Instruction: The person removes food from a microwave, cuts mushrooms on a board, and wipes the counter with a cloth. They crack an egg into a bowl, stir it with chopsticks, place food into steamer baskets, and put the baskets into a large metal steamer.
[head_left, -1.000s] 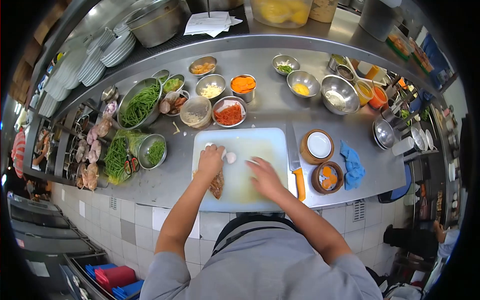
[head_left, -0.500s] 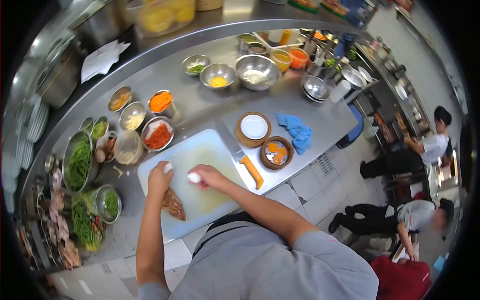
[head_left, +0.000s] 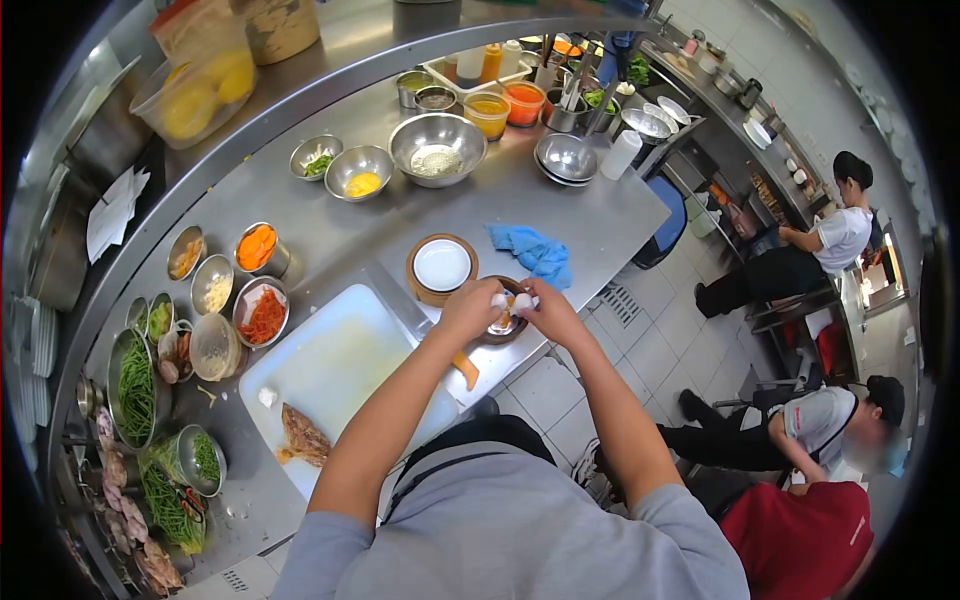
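Observation:
Both my hands are over a small round bamboo steamer basket (head_left: 500,338) with orange pieces in it. My left hand (head_left: 470,308) pinches a white lump (head_left: 499,300) at the basket's rim. Opposite it, my right hand (head_left: 548,312) grips a similar white lump (head_left: 521,303); I cannot tell what these lumps are. My fingers hide part of the basket. Beside it stands another wooden basket with a white dish (head_left: 442,266). A large knife, its handle (head_left: 466,371) yellow-orange, lies under my left forearm.
The white cutting board (head_left: 345,345) bears a browned piece of meat (head_left: 304,437) and a white lump (head_left: 267,397). A blue cloth (head_left: 530,254) lies past the baskets. Bowls of vegetables, such as green beans (head_left: 135,390), line the left. People work at the right, one in red (head_left: 800,540).
Both hands have moved right, from above the cutting board to the small basket, with white lumps in them. A white lump now shows on the board by the meat. The view has shifted.

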